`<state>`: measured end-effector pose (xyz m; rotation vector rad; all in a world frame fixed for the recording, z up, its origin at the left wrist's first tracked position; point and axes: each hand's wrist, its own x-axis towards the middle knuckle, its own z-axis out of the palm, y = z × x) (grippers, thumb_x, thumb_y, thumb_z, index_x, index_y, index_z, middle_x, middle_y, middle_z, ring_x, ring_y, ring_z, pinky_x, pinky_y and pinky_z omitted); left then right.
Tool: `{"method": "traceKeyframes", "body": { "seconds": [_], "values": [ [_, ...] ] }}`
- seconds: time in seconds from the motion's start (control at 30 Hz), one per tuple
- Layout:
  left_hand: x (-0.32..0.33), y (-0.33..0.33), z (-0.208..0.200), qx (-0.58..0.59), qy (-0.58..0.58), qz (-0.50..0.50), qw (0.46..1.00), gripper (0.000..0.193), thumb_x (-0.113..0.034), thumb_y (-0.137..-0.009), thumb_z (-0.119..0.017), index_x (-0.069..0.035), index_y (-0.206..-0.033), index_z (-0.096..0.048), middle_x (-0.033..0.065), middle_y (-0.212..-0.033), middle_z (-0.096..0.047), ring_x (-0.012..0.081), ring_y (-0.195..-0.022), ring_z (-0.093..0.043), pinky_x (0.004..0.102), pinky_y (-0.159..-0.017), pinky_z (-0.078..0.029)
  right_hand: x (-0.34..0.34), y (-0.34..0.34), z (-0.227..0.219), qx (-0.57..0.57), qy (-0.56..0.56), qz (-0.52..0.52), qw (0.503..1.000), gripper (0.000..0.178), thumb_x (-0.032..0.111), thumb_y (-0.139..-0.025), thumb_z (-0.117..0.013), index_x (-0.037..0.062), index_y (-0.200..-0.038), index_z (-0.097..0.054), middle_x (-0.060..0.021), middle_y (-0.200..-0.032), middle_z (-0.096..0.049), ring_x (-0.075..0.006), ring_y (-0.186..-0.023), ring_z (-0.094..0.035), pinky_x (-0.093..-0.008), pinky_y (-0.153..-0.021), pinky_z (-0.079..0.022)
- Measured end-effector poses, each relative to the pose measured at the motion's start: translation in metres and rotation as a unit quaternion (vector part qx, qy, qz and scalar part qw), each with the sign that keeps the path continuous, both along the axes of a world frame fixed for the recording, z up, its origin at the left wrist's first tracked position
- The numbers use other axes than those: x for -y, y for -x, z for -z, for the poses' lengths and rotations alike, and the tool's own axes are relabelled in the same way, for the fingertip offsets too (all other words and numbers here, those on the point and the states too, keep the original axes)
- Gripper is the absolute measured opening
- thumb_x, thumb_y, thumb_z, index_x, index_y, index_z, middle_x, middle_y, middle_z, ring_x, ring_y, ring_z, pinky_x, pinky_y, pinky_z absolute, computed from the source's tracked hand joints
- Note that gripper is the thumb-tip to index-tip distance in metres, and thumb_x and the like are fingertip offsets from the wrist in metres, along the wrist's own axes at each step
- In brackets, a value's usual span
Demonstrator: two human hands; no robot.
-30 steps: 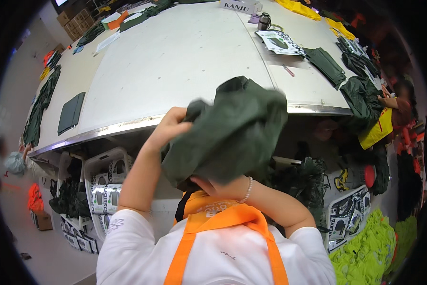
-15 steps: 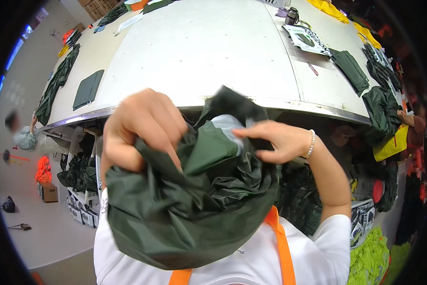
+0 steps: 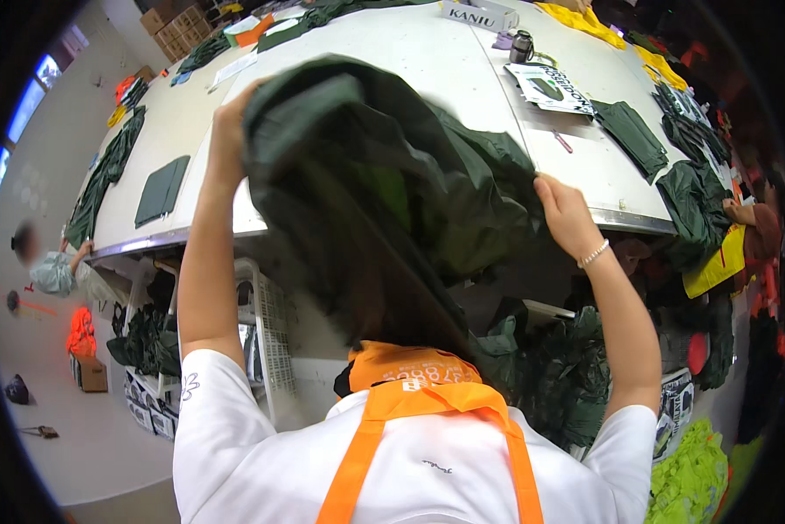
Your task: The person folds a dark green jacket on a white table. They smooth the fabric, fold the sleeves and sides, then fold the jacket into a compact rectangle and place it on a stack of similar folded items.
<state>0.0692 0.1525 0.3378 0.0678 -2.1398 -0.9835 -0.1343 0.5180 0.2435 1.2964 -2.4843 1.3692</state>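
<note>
A dark green waterproof garment (image 3: pixel 323 140) hangs spread and blurred between my raised hands, above the near edge of the white table (image 3: pixel 340 44). My left hand (image 3: pixel 234 122) is closed on its upper left edge, with the fingers partly hidden behind the fabric. At its right corner, my right hand (image 3: pixel 567 210) pinches the cloth between thumb and fingers. The lower part of the garment drops toward my orange apron (image 3: pixel 410 362). Which part of the garment each hand grips is not plain.
A folded green piece (image 3: pixel 161 190) lies on the table's left side. Farther right are a dark bottle (image 3: pixel 521 46), a printed package (image 3: pixel 550 90), a red-handled tool (image 3: pixel 563 141) and folded green clothing (image 3: pixel 630 138). Below stands a white crate (image 3: pixel 270 341). People work at both sides.
The garment, bunched at my chest before, is now lifted away and spread out over the table edge. My left hand rose and went forward; my right hand moved right and took hold of the cloth.
</note>
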Motion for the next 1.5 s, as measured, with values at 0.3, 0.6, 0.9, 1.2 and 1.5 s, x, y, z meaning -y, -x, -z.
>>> {"method": "traceKeyframes", "body": {
  "seconds": [0.3,0.6,0.9,1.2,1.5],
  "values": [
    [-0.059,0.018,-0.035,0.060,0.328,-0.122,0.935,0.057,-0.010,-0.060,-0.081,-0.003,-0.111,-0.058,0.0135,-0.093,-0.067,0.0240,-0.085,-0.064,0.0328,-0.078,-0.048,-0.002,0.078,-0.140,-0.261,0.305,0.286,0.870,0.028,0.025,-0.092,-0.053,-0.0011,-0.100,-0.061,-0.0170,-0.082,-0.066,-0.0281,-0.070,-0.062,-0.0327,-0.067,-0.047],
    [0.005,0.033,-0.057,-0.089,0.147,-0.254,0.952,0.055,-0.007,-0.071,-0.069,-0.009,-0.124,-0.052,0.0128,-0.112,-0.060,0.0258,-0.103,-0.057,0.0370,-0.092,-0.042,0.006,0.049,-0.176,-0.436,0.125,0.155,0.878,0.025,0.008,-0.075,-0.070,0.0065,-0.100,-0.065,-0.0134,-0.082,-0.066,-0.0267,-0.076,-0.064,-0.0295,-0.069,-0.049],
    [-0.125,0.109,-0.029,-0.099,-0.106,0.078,0.986,0.043,-0.016,-0.077,-0.073,-0.001,-0.113,-0.055,0.0074,-0.096,-0.063,0.0160,-0.084,-0.060,0.0286,-0.075,-0.049,0.057,-0.010,-0.187,-0.440,0.176,-0.032,0.880,0.024,0.005,-0.074,-0.069,0.0056,-0.098,-0.063,-0.0063,-0.081,-0.067,-0.0098,-0.072,-0.062,-0.0237,-0.065,-0.047],
    [-0.041,0.073,-0.069,-0.204,-0.393,0.456,0.772,0.037,-0.032,-0.094,-0.047,-0.001,-0.113,-0.057,0.0108,-0.105,-0.064,0.0253,-0.095,-0.060,0.0366,-0.089,-0.046,0.020,0.023,-0.009,0.110,-0.202,-0.221,0.948,0.062,0.032,-0.079,-0.068,0.0111,-0.132,-0.045,-0.0115,-0.130,-0.048,-0.0222,-0.121,-0.045,-0.0308,-0.099,-0.036],
    [-0.052,0.067,-0.075,-0.272,-0.423,0.036,0.864,0.038,-0.027,-0.090,-0.051,0.001,-0.115,-0.057,0.0135,-0.109,-0.063,0.0303,-0.098,-0.058,0.0410,-0.094,-0.043,0.043,-0.052,0.090,0.326,0.164,0.016,0.931,0.037,0.002,-0.083,-0.056,-0.0005,-0.121,-0.055,-0.0067,-0.089,-0.060,-0.0113,-0.075,-0.053,-0.0272,-0.072,-0.047]
  ]
}}
